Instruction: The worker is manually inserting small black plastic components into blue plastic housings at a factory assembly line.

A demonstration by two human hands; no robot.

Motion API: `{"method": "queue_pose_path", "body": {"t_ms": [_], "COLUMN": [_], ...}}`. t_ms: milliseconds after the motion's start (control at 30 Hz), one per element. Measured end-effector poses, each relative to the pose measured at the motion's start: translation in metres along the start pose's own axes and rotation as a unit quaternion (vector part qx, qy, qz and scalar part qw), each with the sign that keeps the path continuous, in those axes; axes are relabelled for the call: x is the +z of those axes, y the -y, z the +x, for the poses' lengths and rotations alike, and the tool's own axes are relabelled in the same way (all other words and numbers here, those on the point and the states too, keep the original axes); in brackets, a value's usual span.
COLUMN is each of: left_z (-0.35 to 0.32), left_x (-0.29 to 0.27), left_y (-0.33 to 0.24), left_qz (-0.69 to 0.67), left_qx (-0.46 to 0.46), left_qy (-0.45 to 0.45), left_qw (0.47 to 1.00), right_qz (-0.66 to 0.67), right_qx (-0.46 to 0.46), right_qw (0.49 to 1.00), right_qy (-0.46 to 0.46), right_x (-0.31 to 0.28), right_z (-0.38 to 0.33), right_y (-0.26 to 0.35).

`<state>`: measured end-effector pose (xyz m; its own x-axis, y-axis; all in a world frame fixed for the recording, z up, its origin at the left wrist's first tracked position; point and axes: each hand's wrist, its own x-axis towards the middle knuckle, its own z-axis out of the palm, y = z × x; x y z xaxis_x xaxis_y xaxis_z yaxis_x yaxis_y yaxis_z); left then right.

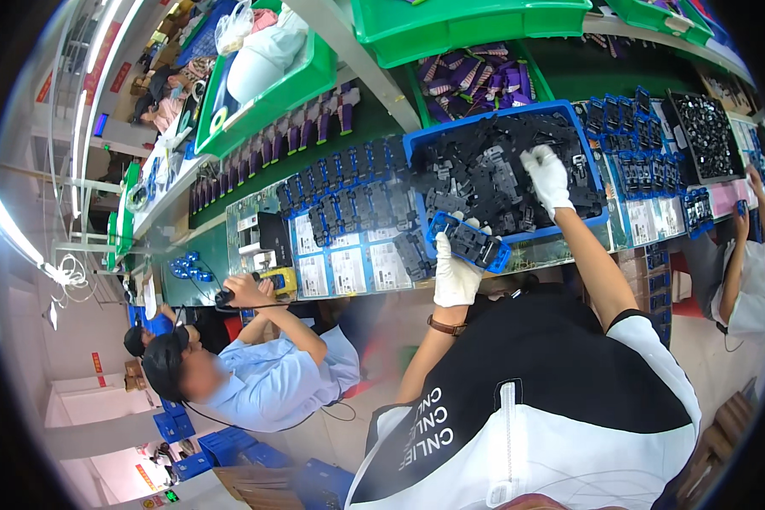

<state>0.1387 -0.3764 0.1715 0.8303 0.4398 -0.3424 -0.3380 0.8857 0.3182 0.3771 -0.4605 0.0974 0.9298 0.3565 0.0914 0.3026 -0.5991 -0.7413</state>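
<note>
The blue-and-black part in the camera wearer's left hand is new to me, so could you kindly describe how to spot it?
Find the large blue bin filled with loose black pieces. At the left end of its near edge, a white-gloved left hand grips the blue-and-black part. Similar parts to the left lie in rows; this one is hand-held.

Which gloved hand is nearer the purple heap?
Right hand, over the blue bin, this side of the purple heap. Left hand is farther, at the bin's near edge.
</note>
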Motion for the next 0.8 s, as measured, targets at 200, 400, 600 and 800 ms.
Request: {"method": "queue_pose_path", "body": {"t_ms": [200,400,600,800], "left_z": [-0.008,-0.031,-0.040,-0.041], "left_x": [0.006,0.016,0.016,0.038], "left_y": [0.000,0.013,0.030,0.038], "left_qz": [0.005,-0.023,-0.027,0.009], "left_qx": [-0.042,-0.072,-0.060,-0.066], "left_qy": [0.070,0.130,0.084,0.070], "left_qw": [0.997,0.989,0.994,0.995], "right_qz": [0.180,0.146,0.084,0.109], "right_qx": [-0.096,-0.232,-0.239,-0.267], "right_qw": [0.973,0.952,0.963,0.947], "right_qy": [-0.112,0.135,0.088,0.143], "right_x": [-0.042,-0.097,-0.102,-0.114], "right_z": [-0.004,-0.086,-0.110,-0.115], "right_y": [0.018,0.070,0.061,0.054]}}
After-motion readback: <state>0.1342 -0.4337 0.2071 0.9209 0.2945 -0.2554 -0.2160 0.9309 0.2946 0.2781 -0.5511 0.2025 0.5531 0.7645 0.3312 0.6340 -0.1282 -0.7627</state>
